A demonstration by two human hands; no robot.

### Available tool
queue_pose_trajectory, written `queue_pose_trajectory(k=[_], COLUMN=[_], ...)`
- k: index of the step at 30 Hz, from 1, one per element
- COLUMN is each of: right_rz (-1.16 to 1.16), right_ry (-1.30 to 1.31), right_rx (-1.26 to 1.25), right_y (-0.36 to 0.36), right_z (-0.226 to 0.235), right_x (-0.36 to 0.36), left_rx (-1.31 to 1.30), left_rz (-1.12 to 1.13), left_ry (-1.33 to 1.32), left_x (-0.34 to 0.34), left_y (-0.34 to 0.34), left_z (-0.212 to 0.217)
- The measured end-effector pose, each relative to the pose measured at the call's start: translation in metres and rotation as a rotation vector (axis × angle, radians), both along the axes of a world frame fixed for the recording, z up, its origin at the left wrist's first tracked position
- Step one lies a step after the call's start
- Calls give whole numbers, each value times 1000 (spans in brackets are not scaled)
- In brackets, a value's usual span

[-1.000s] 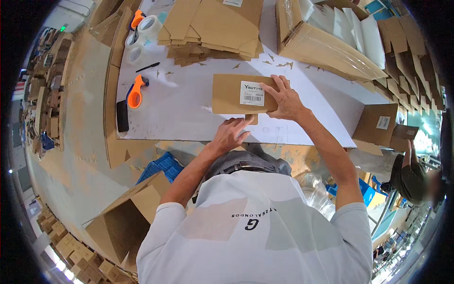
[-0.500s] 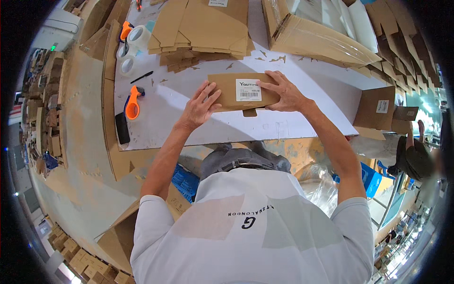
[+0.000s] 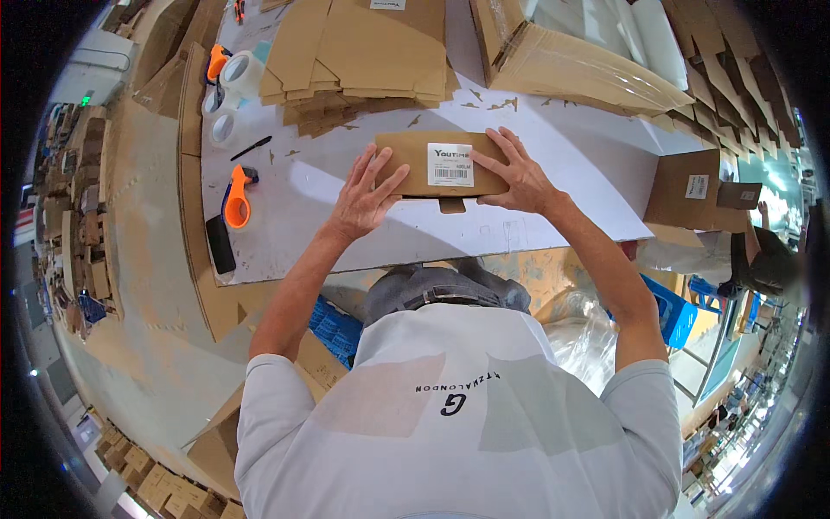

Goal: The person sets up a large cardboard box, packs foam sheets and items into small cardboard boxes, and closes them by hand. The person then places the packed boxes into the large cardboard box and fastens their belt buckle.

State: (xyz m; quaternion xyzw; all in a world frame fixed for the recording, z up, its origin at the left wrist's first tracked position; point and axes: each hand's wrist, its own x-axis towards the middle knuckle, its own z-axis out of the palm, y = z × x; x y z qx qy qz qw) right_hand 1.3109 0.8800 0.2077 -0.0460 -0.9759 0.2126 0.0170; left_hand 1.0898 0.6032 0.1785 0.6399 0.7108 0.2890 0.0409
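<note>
Tape dispenser (image 3: 237, 197) is lying idle at nine o'clock. Left hand (image 3: 365, 195), off the box a second ago, is now pressing spread fingers on its left end; the box (image 3: 441, 164) is sitting mid-table, right hand (image 3: 517, 173) clamping its right end, fingers splayed.

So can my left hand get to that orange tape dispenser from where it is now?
Probably yes: the left hand rests on the small cardboard box, and only bare white tabletop lies between it and the orange tape dispenser.
</note>
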Motion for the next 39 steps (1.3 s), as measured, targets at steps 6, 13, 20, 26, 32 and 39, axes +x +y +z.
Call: queue_pose_trajectory(k=[6, 13, 20, 26, 32, 39], right_rz=[40, 31, 177, -64, -456, -570], right_ry=[-49, -21, 223, 187, -381, 188], right_rx=[254, 215, 246, -55, -303, -817], right_y=[-18, -21, -66, -83, -82, -96], right_z=[-15, 18, -1, 24, 41, -21], right_x=[25, 20, -15, 32, 94, 50], left_rx=[-163, -265, -210, -337, -394, -419], left_rz=[-33, -116, -236, -162, -102, -109], left_ry=[278, 252, 143, 192, 241, 219], left_x=[-4, -3, 11, 28, 48, 52], left_y=[-4, 14, 77, 80, 87, 87], left_z=[0, 19, 17, 11, 16, 16])
